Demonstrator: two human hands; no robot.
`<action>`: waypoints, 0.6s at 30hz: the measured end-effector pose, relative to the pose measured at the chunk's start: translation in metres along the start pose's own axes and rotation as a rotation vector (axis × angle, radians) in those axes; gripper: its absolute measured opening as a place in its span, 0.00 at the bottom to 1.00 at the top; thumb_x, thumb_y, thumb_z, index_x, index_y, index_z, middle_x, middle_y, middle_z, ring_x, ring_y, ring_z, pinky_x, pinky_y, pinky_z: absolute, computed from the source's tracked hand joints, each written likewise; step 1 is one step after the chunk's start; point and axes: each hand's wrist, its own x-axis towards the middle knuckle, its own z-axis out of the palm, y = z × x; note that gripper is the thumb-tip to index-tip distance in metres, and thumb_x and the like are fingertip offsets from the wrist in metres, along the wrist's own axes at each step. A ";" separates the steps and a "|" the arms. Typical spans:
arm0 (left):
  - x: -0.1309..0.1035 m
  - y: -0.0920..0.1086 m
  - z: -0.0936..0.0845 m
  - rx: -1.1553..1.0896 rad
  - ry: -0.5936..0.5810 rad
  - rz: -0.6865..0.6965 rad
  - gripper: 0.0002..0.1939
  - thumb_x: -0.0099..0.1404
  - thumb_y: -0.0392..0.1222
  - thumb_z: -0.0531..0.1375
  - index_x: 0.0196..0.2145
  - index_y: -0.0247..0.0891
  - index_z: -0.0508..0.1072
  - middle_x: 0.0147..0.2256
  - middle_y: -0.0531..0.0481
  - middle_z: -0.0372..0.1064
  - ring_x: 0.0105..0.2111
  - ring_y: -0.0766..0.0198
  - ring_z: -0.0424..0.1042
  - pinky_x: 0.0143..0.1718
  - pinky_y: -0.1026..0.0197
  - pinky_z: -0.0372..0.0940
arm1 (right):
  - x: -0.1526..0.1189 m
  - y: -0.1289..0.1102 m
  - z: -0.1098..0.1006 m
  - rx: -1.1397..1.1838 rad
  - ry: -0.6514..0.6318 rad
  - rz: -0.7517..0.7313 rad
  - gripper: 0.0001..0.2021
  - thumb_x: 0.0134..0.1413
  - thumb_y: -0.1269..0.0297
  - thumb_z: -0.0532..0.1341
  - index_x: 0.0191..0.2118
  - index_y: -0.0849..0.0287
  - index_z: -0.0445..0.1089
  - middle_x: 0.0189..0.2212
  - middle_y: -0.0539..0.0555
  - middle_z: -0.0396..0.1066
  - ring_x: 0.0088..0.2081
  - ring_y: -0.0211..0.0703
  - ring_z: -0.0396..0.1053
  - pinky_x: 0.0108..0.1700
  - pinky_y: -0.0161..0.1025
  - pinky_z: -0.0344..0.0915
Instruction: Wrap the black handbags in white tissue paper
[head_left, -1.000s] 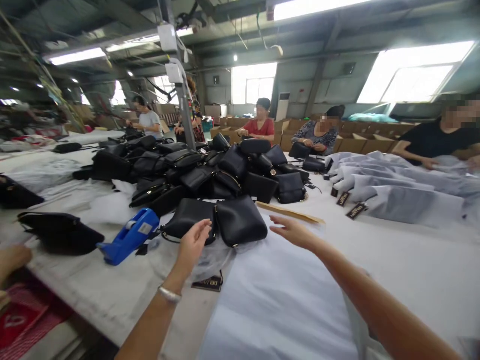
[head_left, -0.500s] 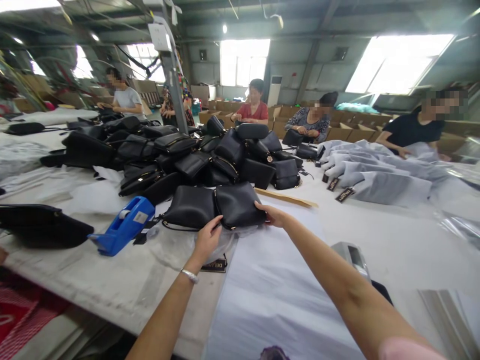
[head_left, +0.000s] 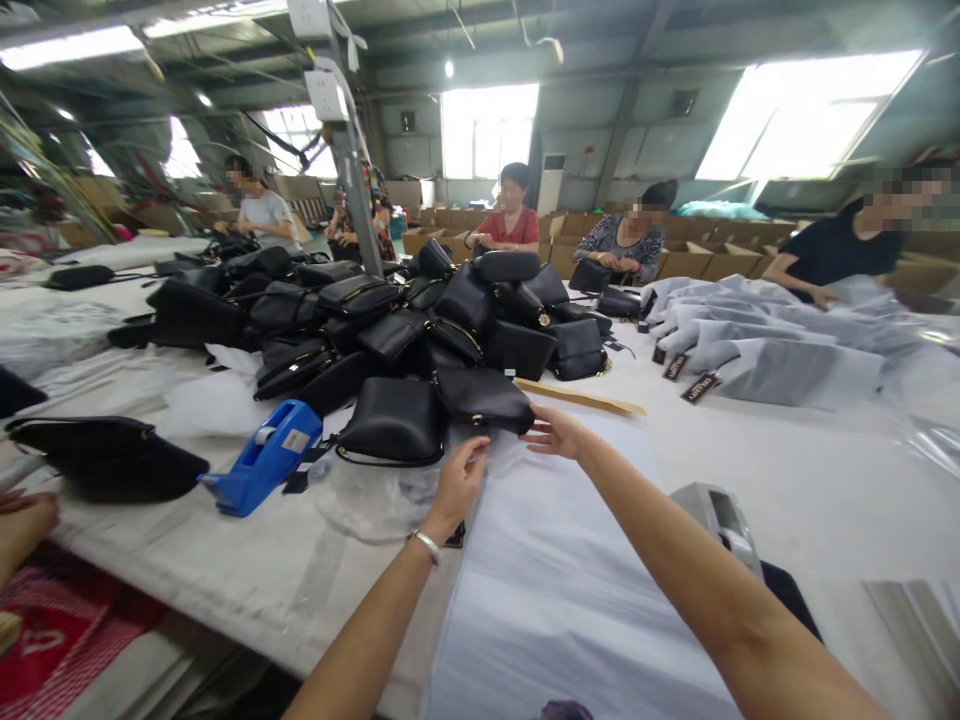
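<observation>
Two black bags lie side by side in front of the pile: a left bag [head_left: 393, 420] flat on clear plastic, and a right bag [head_left: 486, 398] tilted, with its near edge raised. My right hand [head_left: 556, 432] is at the right bag's right corner, thumb on top and fingers below it. My left hand [head_left: 459, 484] is just under that bag's near edge, thumb and fingertips brought together; whatever is between them is too small to make out. A light grey sheet [head_left: 555, 600] spreads beneath my forearms. Part of a black tag shows behind my left wrist.
A blue tape dispenser [head_left: 264, 458] stands at left, beside another black bag [head_left: 105, 458]. A heap of black bags [head_left: 300, 310] fills the middle. Grey cloth covers [head_left: 787, 350] lie at right, near a grey dispenser [head_left: 716, 520]. A person's hand [head_left: 26, 530] shows at the left edge; several people work opposite.
The right bag has tipped, its near edge lifting away from the left bag. My left hand has moved right. Another person's hand has come further into view at the left edge.
</observation>
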 end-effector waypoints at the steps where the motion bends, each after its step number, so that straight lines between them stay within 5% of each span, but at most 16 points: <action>1: 0.004 -0.001 0.004 -0.012 0.014 -0.024 0.19 0.60 0.53 0.65 0.44 0.39 0.76 0.50 0.40 0.73 0.51 0.51 0.73 0.52 0.51 0.68 | 0.000 0.002 0.001 -0.006 -0.016 0.020 0.17 0.61 0.47 0.58 0.44 0.56 0.64 0.40 0.56 0.70 0.35 0.45 0.75 0.35 0.42 0.72; 6: 0.024 0.007 0.003 -0.090 0.061 -0.217 0.32 0.66 0.70 0.47 0.33 0.35 0.70 0.44 0.33 0.75 0.41 0.49 0.79 0.37 0.50 0.75 | 0.012 0.008 0.005 -0.024 -0.016 0.063 0.29 0.56 0.32 0.50 0.42 0.56 0.61 0.38 0.58 0.70 0.35 0.42 0.73 0.29 0.34 0.69; 9: 0.032 0.014 -0.016 -0.073 0.081 -0.301 0.33 0.63 0.73 0.48 0.28 0.36 0.67 0.36 0.34 0.77 0.33 0.50 0.80 0.33 0.51 0.75 | 0.019 0.006 0.003 -0.075 -0.003 0.087 0.32 0.52 0.29 0.50 0.40 0.56 0.62 0.35 0.56 0.68 0.33 0.42 0.70 0.28 0.35 0.68; 13: 0.047 0.019 -0.032 -0.013 0.154 -0.297 0.35 0.58 0.70 0.58 0.49 0.38 0.69 0.42 0.39 0.76 0.31 0.53 0.79 0.29 0.54 0.74 | 0.022 0.003 0.006 -0.119 -0.034 0.097 0.30 0.54 0.30 0.51 0.36 0.57 0.64 0.32 0.55 0.67 0.32 0.42 0.68 0.31 0.38 0.69; 15: 0.058 0.019 -0.029 0.003 0.171 -0.271 0.44 0.55 0.66 0.64 0.62 0.43 0.57 0.49 0.38 0.73 0.35 0.53 0.79 0.30 0.55 0.74 | 0.023 0.003 0.010 -0.120 -0.048 0.077 0.28 0.56 0.33 0.51 0.36 0.57 0.64 0.32 0.54 0.67 0.32 0.41 0.69 0.33 0.38 0.70; 18: 0.073 0.016 -0.013 -0.009 0.196 -0.207 0.52 0.57 0.60 0.66 0.69 0.47 0.41 0.60 0.37 0.64 0.44 0.53 0.77 0.35 0.56 0.74 | 0.027 0.002 0.014 -0.136 -0.034 0.055 0.26 0.58 0.35 0.52 0.38 0.57 0.66 0.34 0.56 0.69 0.35 0.43 0.70 0.38 0.40 0.71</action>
